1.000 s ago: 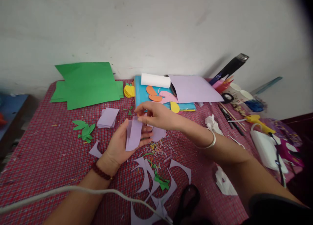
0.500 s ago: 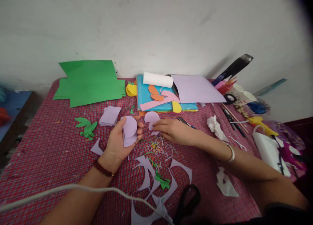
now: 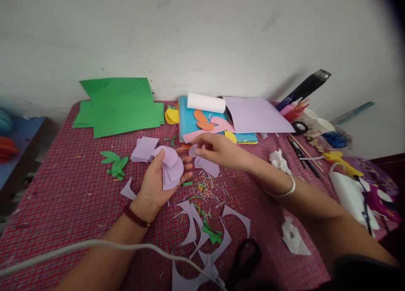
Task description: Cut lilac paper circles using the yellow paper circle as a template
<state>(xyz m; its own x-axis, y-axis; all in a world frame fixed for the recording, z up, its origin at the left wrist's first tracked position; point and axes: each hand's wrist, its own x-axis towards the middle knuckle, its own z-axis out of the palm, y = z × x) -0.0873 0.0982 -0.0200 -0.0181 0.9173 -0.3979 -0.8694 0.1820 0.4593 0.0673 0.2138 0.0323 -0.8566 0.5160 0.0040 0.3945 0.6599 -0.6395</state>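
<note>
My left hand (image 3: 155, 179) is palm up, with its thumb pressed over a small stack of lilac paper cutouts (image 3: 172, 175). The top lilac piece bends upward under the thumb, and rounded ends show below it. Just to the right, my right hand (image 3: 218, 149) has its thumb and fingers curled in a pinch at a rounded lilac paper piece (image 3: 192, 151), partly covered by the fingertips. Below that hand, more lilac cutouts (image 3: 209, 167) lie on the checked tablecloth. A pile of lilac paper squares (image 3: 144, 149) sits behind my left hand.
Lilac offcuts (image 3: 190, 227), paper shreds (image 3: 207, 187) and black-handled scissors (image 3: 245, 261) lie in front. A white cable (image 3: 95, 243) crosses the foreground. Green sheets (image 3: 122, 107) and a blue pack (image 3: 186, 124) are at the back; a yellow glue gun (image 3: 338, 160) is right.
My right hand has lifted and moved left, its fingers now curled at the rounded piece. The stack in my left hand now shows a bent piece on top.
</note>
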